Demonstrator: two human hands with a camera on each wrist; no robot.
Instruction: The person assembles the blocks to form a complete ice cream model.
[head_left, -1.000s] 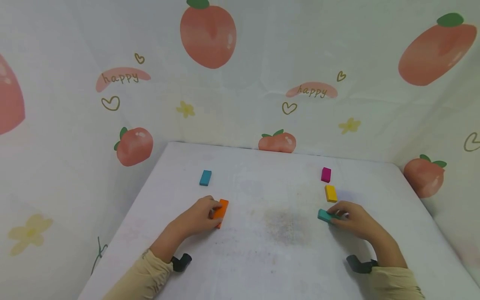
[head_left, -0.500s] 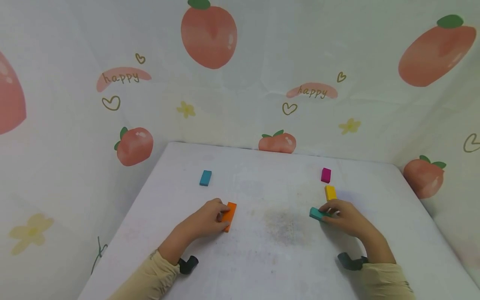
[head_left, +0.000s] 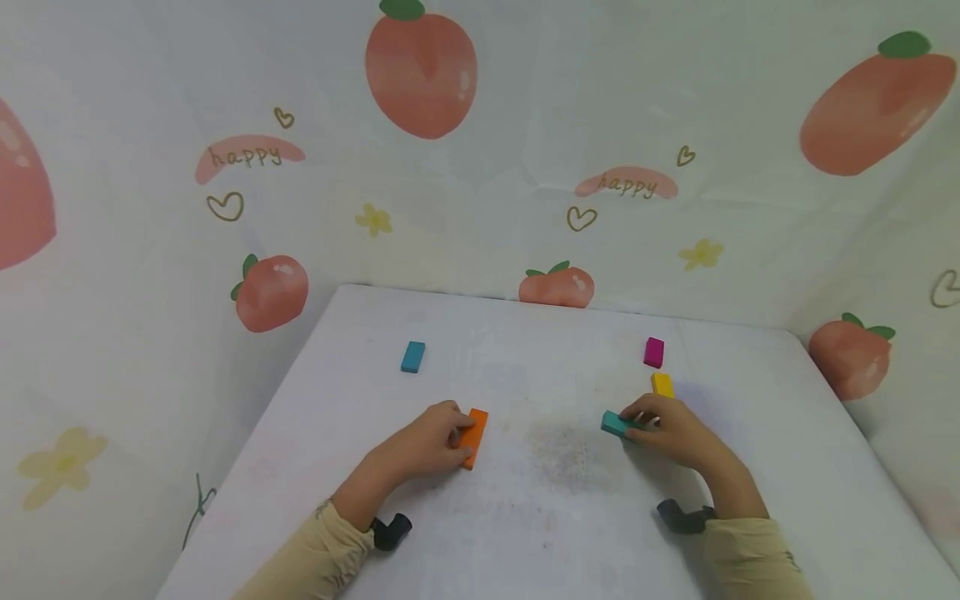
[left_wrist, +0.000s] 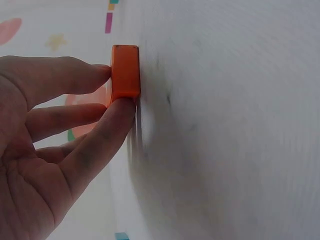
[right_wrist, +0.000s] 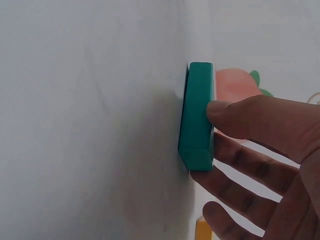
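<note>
My left hand [head_left: 429,443] pinches an orange rectangular block [head_left: 474,437] on the white table, left of centre. In the left wrist view, thumb and a fingertip touch the orange block [left_wrist: 126,72], which lies close to the tabletop. Right of centre, my right hand [head_left: 678,432] holds a teal block [head_left: 612,423] by thumb and fingers. The right wrist view shows the thumb on the near side of the teal block [right_wrist: 197,112] and a fingertip at its lower end. A gap of bare table separates the two blocks.
A blue block [head_left: 412,357] lies at the back left. Toward the back right are a magenta block [head_left: 654,352] and a yellow block [head_left: 662,384], the latter partly behind my right hand. A fruit-printed cloth [head_left: 480,192] rises behind the white table [head_left: 525,517].
My left hand has moved rightward with the orange block. My right hand has moved leftward with the teal block, so the two blocks are nearer each other. The other blocks stay put.
</note>
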